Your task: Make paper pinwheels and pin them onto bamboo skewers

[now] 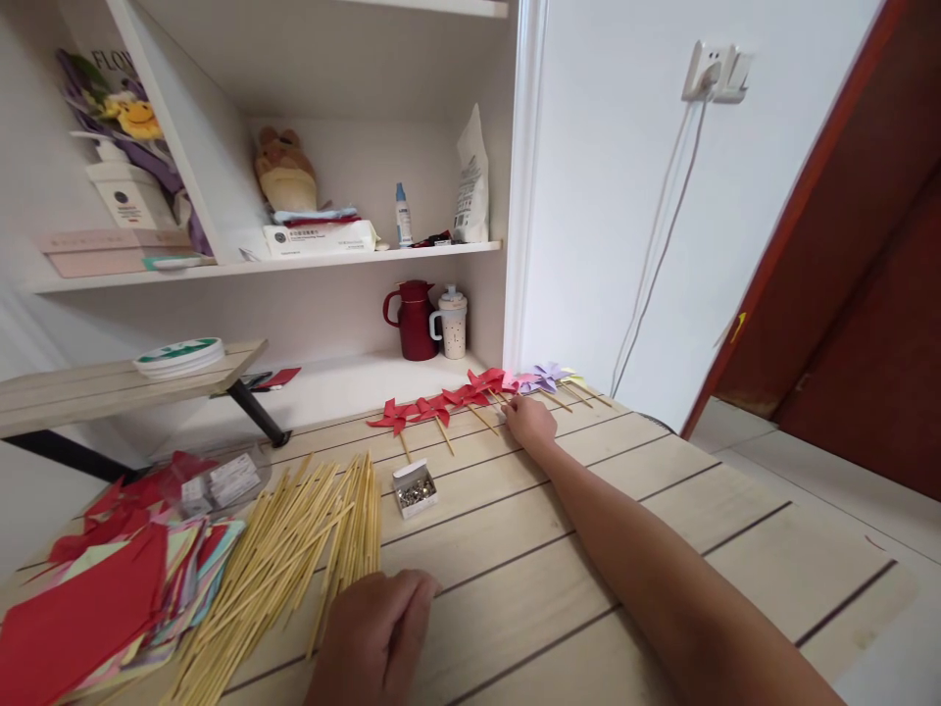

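Observation:
My right hand (529, 422) reaches to the far edge of the wooden table (662, 490). Its fingers are closed on the stick of a red paper pinwheel (491, 380) in a row of pinwheels. That row holds several red pinwheels (422, 410) on the left and purple pinwheels (545, 377) on the right. My left hand (378, 632) rests flat on the near table, fingers together, holding nothing. It lies beside a pile of bamboo sticks (294, 564).
A small open box of pins (413, 488) sits behind the sticks. Coloured paper squares (95, 588) and a clear bag (221, 480) lie at the left. Shelves hold a red jug (413, 319), a cup (451, 322) and bottles. A low wooden stand (110, 378) stands at left.

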Action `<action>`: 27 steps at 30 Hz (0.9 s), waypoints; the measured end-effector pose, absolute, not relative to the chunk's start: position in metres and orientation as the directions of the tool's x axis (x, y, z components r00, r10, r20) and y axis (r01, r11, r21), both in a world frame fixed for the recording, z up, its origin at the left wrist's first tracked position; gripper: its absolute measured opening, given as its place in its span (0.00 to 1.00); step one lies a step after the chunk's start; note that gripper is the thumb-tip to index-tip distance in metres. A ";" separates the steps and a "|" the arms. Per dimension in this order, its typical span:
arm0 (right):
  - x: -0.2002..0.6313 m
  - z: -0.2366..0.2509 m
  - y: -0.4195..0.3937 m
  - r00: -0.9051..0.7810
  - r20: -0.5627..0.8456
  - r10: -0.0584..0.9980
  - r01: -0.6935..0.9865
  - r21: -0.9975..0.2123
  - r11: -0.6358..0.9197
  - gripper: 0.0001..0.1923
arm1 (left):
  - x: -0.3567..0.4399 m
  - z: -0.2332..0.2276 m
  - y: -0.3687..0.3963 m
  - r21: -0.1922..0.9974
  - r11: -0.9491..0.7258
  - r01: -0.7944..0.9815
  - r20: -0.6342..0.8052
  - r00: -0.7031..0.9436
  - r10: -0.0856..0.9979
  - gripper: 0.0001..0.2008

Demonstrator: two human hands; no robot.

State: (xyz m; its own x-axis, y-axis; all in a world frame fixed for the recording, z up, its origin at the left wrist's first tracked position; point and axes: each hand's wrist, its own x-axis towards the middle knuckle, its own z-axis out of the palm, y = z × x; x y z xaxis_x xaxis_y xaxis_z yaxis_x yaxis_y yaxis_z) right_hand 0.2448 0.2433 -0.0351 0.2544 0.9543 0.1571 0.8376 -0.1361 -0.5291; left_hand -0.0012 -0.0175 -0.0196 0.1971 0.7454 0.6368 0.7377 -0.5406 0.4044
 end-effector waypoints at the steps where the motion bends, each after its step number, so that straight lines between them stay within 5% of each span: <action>1: 0.245 -0.035 0.244 0.255 0.156 0.954 0.839 -0.526 -0.138 0.14 | -0.001 -0.020 -0.017 0.402 -0.541 0.739 0.632 0.204 0.748 0.22; 13: 0.245 -0.034 0.243 0.252 0.157 0.955 0.823 -0.554 -0.126 0.18 | -0.002 -0.027 -0.016 0.367 -0.550 0.750 0.591 0.269 0.761 0.21; 27: 0.259 -0.031 0.214 0.310 0.157 0.938 0.638 -0.766 -0.083 0.21 | -0.010 -0.025 -0.009 0.428 -0.503 0.750 0.532 0.241 0.812 0.19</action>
